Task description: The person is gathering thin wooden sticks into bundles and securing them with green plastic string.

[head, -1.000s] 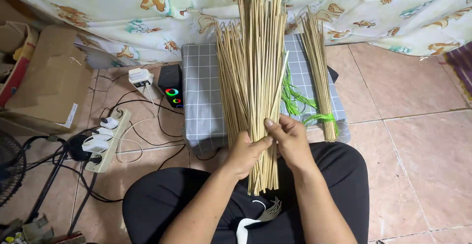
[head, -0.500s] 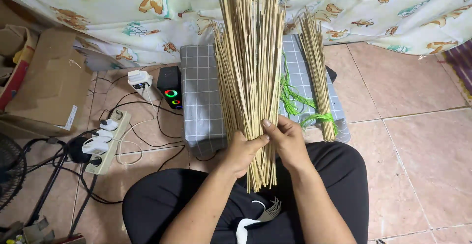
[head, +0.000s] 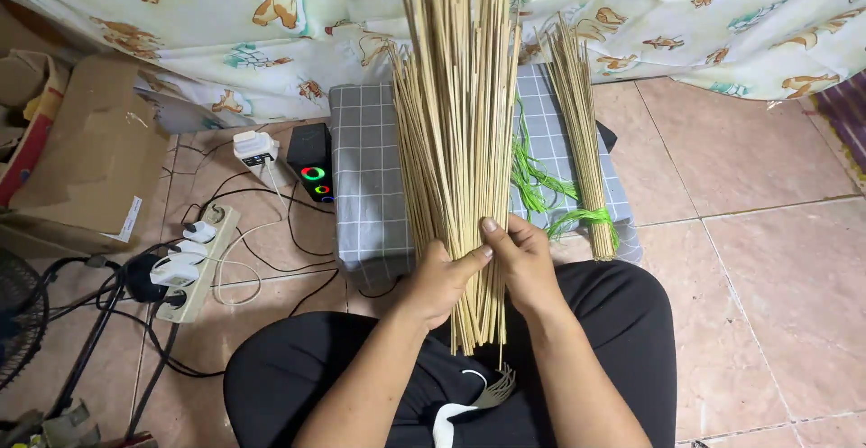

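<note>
Head view: left hand (head: 439, 283) and right hand (head: 521, 263) clamp the loose stick bundle (head: 456, 141) near its base, fingers closed round it, keeping it upright and fanned. Tied stick bundle (head: 582, 141) lies at 2 o'clock on the grey checked cushion (head: 365, 177), apart from the loose sticks.

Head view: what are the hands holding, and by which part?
Both the left hand and the right hand clasp a bundle of thin sticks near its lower end.

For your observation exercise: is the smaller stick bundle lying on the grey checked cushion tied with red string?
No, the smaller stick bundle on the grey checked cushion is tied near its lower end with green string.
</note>
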